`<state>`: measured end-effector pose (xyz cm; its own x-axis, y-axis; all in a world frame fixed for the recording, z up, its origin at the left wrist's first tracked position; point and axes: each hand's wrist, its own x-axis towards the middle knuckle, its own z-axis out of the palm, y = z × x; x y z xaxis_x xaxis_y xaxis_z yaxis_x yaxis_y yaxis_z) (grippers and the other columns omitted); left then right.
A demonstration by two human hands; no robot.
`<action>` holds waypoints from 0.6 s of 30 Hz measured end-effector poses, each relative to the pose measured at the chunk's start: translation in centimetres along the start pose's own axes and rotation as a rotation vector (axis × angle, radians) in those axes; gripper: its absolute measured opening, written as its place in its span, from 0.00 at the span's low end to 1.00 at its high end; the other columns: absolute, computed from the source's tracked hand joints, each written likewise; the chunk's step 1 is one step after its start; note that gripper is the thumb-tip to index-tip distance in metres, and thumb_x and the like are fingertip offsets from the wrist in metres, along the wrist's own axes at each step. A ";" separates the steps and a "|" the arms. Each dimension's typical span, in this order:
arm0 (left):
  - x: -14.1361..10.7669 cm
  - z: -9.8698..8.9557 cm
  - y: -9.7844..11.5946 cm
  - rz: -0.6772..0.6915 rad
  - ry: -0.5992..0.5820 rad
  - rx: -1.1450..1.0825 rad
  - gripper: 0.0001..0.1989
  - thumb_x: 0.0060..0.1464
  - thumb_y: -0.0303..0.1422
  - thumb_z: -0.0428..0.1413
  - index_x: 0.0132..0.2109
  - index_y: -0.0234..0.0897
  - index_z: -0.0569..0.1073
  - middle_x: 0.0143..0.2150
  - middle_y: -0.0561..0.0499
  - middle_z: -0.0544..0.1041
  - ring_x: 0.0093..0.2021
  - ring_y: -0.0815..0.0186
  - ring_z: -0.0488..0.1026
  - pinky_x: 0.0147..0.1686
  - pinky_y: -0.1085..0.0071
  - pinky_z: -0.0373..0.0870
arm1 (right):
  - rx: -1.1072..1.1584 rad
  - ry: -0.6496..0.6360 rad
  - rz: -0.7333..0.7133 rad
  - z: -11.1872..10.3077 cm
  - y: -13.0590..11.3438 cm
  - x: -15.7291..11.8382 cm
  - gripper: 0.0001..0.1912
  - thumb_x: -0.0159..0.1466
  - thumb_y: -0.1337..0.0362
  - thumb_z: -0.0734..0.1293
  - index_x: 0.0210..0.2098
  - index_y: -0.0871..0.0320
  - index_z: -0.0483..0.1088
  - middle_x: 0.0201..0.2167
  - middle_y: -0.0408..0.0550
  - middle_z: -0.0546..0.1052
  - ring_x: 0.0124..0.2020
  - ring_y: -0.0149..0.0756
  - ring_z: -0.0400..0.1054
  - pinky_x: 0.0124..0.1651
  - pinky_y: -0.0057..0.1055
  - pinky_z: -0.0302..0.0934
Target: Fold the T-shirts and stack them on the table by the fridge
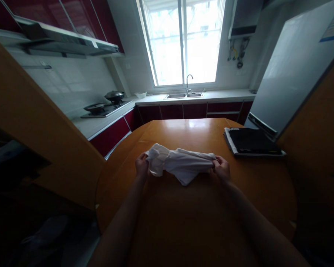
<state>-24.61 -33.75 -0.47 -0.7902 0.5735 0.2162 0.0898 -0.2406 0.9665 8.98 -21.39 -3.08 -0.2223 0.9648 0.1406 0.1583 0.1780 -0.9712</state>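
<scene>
A white piece of cloth (185,161), apparently a garment, is stretched sideways between my two hands above the wooden table (167,222). Its left part is bunched and folded, and a pointed corner hangs down in the middle. My left hand (142,165) pinches the left end, fingers closed on the fabric. At the opposite end, my right hand (221,167) grips the cloth between thumb and fingers. The exact kind of garment cannot be made out.
Folded dark clothing (256,141) with a white edge lies on the table's right side. Behind are a counter with a sink (183,95) and a stove (107,110) bearing two pans. A fridge (291,70) stands right; a wooden panel (44,122) rises left.
</scene>
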 end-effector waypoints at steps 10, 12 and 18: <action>-0.7 0.1 0.6 0.334 0.233 0.414 0.18 0.49 0.24 0.55 0.48 0.38 0.76 0.50 0.43 0.73 0.50 0.57 0.71 0.52 0.62 0.67 | -0.431 -0.286 0.046 -0.8 0.9 -1.0 0.02 0.52 0.67 0.69 0.25 0.58 0.71 0.23 0.45 0.74 0.26 0.34 0.66 0.29 0.27 0.55; -2.4 2.4 1.0 0.333 -0.090 0.565 0.11 0.56 0.31 0.54 0.44 0.38 0.78 0.41 0.45 0.77 0.40 0.58 0.74 0.43 0.65 0.69 | -0.434 -0.466 0.023 -1.1 -0.1 -1.7 0.04 0.54 0.66 0.69 0.24 0.58 0.70 0.22 0.42 0.73 0.25 0.32 0.64 0.27 0.26 0.52; -5.9 6.4 0.6 0.235 -0.754 0.900 0.09 0.51 0.38 0.62 0.26 0.41 0.79 0.22 0.52 0.75 0.23 0.64 0.69 0.27 0.71 0.60 | -0.105 -1.277 0.108 -2.1 -3.8 -3.9 0.13 0.61 0.55 0.70 0.33 0.60 0.75 0.27 0.42 0.75 0.27 0.31 0.68 0.31 0.25 0.61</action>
<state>-16.00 -32.32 -0.32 -0.1700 0.9759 0.1368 0.8142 0.0609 0.5774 11.28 -25.44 0.50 -0.9537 0.1166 -0.2771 0.2948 0.1812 -0.9382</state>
